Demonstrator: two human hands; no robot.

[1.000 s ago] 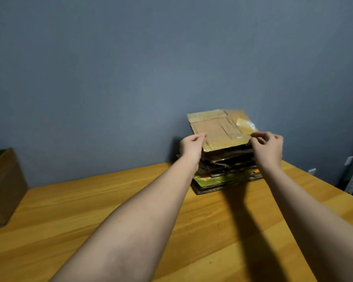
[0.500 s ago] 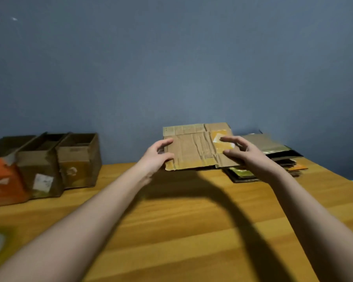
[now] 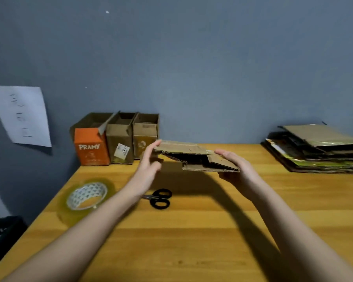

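A flattened brown cardboard box (image 3: 194,154) hangs above the middle of the wooden table (image 3: 192,231), tilted nearly flat with its open edge toward me. My left hand (image 3: 149,165) touches its left end with fairly straight fingers, blurred. My right hand (image 3: 235,169) grips its right end, thumb on top and fingers beneath. A stack of other flattened boxes (image 3: 318,149) lies at the back right of the table.
Three upright open boxes (image 3: 118,139), one orange, stand against the grey wall at back left. A roll of clear tape (image 3: 87,195) lies near the left edge. Black scissors (image 3: 158,198) lie under my left forearm. A paper sheet (image 3: 22,116) hangs on the wall.
I lifted the top flattened box off the stack, carried it left to the table's middle and tipped it from facing me to nearly flat. The view swung left.
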